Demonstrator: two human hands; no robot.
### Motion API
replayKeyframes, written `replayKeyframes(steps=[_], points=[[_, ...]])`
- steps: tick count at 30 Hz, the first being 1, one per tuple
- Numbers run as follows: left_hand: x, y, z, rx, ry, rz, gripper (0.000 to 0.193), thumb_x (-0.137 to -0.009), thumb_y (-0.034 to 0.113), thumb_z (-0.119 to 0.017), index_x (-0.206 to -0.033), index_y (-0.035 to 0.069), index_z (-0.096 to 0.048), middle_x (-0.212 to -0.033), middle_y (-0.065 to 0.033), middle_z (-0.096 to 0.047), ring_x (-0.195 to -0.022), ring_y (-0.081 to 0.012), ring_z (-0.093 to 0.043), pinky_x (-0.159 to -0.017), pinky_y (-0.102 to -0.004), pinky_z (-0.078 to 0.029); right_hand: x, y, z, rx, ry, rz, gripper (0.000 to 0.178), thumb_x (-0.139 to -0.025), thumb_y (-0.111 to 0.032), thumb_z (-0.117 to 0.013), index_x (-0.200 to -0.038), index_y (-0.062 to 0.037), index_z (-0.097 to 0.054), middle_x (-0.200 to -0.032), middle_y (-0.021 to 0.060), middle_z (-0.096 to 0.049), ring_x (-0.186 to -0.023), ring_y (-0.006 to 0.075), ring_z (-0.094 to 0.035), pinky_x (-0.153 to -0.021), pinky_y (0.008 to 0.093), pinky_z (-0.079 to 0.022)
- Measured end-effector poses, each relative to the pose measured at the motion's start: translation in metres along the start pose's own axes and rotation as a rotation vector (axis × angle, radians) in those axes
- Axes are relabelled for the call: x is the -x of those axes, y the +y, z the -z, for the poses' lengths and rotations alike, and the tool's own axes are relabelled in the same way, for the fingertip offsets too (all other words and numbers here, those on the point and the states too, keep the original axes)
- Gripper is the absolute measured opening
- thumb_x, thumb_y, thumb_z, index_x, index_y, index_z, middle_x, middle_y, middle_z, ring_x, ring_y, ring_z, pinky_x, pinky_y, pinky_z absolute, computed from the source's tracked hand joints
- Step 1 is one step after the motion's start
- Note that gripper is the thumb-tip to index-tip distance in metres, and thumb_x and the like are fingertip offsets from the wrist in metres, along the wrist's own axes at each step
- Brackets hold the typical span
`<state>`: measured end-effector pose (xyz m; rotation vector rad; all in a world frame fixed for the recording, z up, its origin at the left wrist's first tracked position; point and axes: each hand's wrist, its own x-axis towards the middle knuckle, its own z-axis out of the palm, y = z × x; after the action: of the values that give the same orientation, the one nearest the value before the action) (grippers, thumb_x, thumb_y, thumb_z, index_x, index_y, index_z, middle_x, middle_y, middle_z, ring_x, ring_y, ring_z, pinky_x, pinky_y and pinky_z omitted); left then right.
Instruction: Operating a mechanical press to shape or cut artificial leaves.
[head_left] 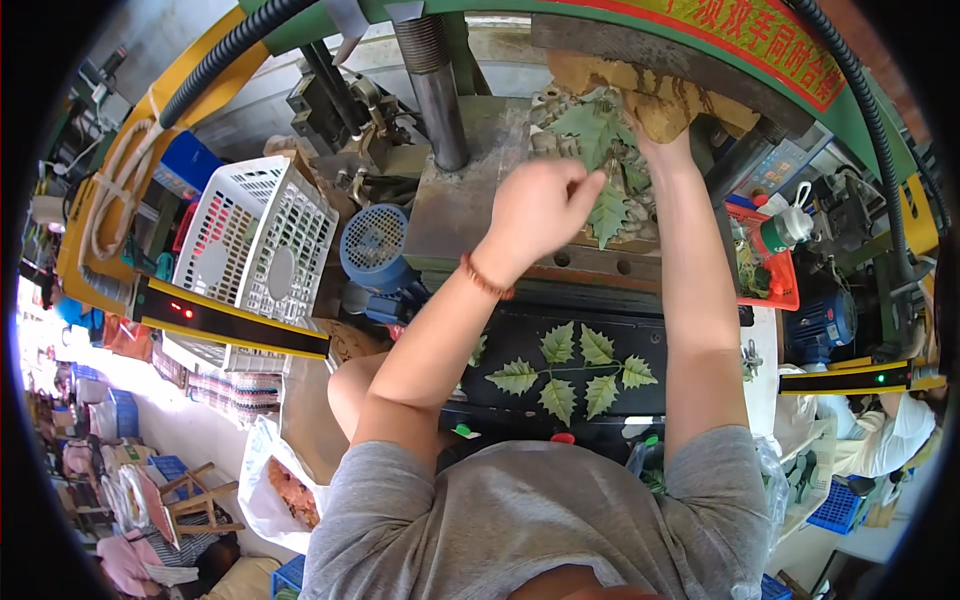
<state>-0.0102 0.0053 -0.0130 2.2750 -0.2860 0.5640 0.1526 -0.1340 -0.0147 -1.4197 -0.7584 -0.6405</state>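
My left hand [540,210], slightly blurred, hovers at the near left of a metal mould plate [545,120] on the press bed. Its fingers curl in with the thumb pointing right; anything inside them is hidden. Green jagged artificial leaves [590,130] lie over the mould, one leaf [608,215] hanging toward the front edge beside my left thumb. My right hand [660,145] reaches to the mould's right side beneath the yellowish upper block [650,85], which hides its fingers. Closer to me, a leaf spray [558,370] with several pale-edged leaflets lies flat on a black surface [645,345].
A thick steel column [440,120] stands left of the mould. White plastic baskets [270,240] and a blue motor [375,240] are farther left. On the right sits a red tray [780,270] with a bottle [787,230]. Black-and-yellow bars [235,318] flank me.
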Motion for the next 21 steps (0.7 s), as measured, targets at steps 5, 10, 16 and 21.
replayKeyframes(steps=[5, 10, 16, 21], points=[[0.120, 0.010, 0.043, 0.298, -0.027, -0.070, 0.018, -0.082, 0.010, -0.064, -0.066, 0.004, -0.059, -0.058, -0.0048, -0.050, -0.052, -0.0219, -0.045, -0.051, -0.0310, -0.038, 0.102, -0.136, 0.035, -0.566, -0.179, -0.911, 0.007, -0.079, -0.003, -0.060, -0.086, -0.0020, -0.061, -0.070, 0.0092, -0.059, -0.047, 0.0111, -0.041, -0.043, 0.0208, -0.032], [0.210, -0.014, 0.055, 0.288, -0.308, 0.257, 0.012, -0.081, 0.011, -0.065, -0.073, 0.003, -0.065, -0.064, -0.0048, -0.059, -0.056, -0.0193, -0.050, -0.053, -0.0283, -0.040, 0.195, -0.182, 0.080, 0.093, -0.968, -0.680, 0.007, -0.071, 0.001, -0.062, -0.077, 0.0000, -0.058, -0.073, 0.0077, -0.059, -0.060, 0.0181, -0.050, -0.056, 0.0273, -0.040], [0.282, -0.038, 0.045, -0.510, -0.551, 0.309, 0.027, -0.080, 0.029, -0.066, -0.070, 0.004, -0.062, -0.068, -0.0075, -0.060, -0.059, -0.0264, -0.056, -0.054, -0.0335, -0.044, 0.234, -0.201, 0.095, 0.701, -0.804, -0.837, 0.023, -0.077, -0.025, -0.069, -0.078, -0.0035, -0.060, -0.066, 0.0126, -0.058, -0.062, 0.0316, -0.056, -0.061, 0.0390, -0.044], [0.316, -0.054, 0.036, -0.484, -0.626, 0.462, 0.035, -0.080, 0.039, -0.064, -0.069, 0.006, -0.060, -0.071, -0.0088, -0.060, -0.062, -0.0292, -0.059, -0.054, -0.0361, -0.045, 0.344, -0.200, 0.169, 1.012, -1.034, -0.985, 0.036, -0.079, -0.037, -0.066, -0.071, -0.0028, -0.058, -0.064, 0.0133, -0.058, -0.061, 0.0339, -0.054, -0.060, 0.0416, -0.043]])
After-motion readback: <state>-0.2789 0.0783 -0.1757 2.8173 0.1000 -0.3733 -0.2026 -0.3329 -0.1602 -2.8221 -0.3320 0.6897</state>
